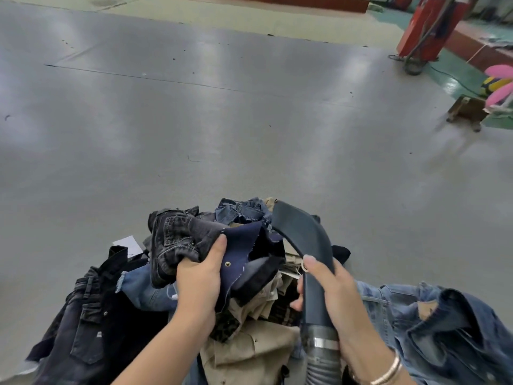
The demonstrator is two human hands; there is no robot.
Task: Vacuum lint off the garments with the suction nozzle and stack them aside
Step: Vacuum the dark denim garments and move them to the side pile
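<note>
The person's left hand [198,284] grips a bunch of dark denim pieces [177,240], the thumb pinned over a navy scrap with a metal snap, lifted just above the heap of garments [249,323] at the near edge of the grey counter [222,120]. The right hand [333,295] is wrapped round the neck of the suction nozzle [299,232], index finger laid along it, its ribbed hose running down toward the wrist. The nozzle mouth points away and up, just beside the held pieces but apart from them.

To do this step well, the left hand would probably need to spread the bunch flatter, so one face is taut, and the nozzle mouth should tip down onto the cloth; loose scraps could get sucked in. Blue denim [433,315] lies at the near right.
</note>
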